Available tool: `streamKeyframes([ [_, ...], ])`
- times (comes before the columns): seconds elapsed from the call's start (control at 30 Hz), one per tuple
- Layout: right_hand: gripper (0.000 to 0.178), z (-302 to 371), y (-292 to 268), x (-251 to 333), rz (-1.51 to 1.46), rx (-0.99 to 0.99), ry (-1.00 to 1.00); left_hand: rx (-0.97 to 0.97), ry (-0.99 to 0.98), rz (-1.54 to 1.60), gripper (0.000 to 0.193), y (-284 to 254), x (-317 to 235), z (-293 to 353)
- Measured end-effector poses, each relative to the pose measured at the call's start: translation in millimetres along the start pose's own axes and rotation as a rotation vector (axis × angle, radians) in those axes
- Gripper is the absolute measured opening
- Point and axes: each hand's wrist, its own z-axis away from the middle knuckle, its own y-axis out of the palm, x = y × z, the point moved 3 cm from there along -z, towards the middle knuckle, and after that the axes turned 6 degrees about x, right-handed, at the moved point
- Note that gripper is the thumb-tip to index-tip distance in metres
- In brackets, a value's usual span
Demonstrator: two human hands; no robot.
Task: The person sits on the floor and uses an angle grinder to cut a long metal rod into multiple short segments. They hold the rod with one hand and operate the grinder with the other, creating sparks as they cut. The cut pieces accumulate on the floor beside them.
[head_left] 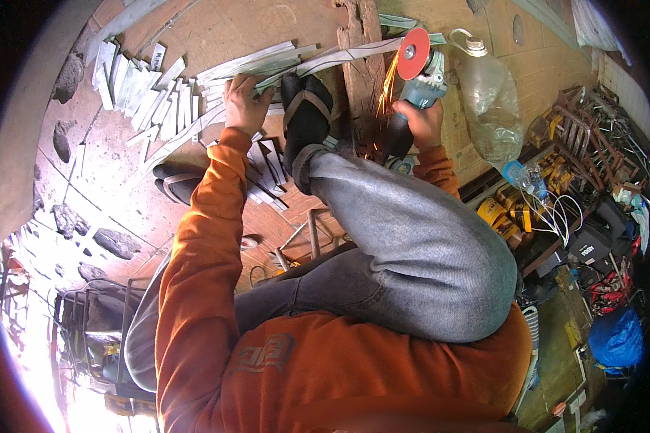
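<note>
Handwriting (pixel 157 57) marks a pale strip (pixel 155 66) near the floor's (pixel 195 40) far left edge, white lettering (pixel 589 250) a black case (pixel 591 240), print (pixel 266 353) an orange sweatshirt (pixel 368 368).

the palm of the right hand (pixel 425 124) is hidden against the angle grinder (pixel 420 92); whether its red disc (pixel 412 56) touches the long metal strip (pixel 347 54) cannot be told. the left hand (pixel 247 105) covers parts of the strips (pixel 256 63) under it. a raised leg (pixel 412 238) hides most of the right forearm (pixel 437 169). the wooden block (pixel 362 81) is cut off at the top edge.
</note>
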Motion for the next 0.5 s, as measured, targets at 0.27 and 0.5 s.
streamKeyframes([
  [0.27,0.032,-3,-3,-2,0.039,0.018,0.007,-0.033,0.01,0.015,0.03,0,-1,0],
  [0.5,0.037,3,-1,-11,0.102,0.009,-0.001,-0.031,-0.023,0.017,0.03,0,0,0],
])
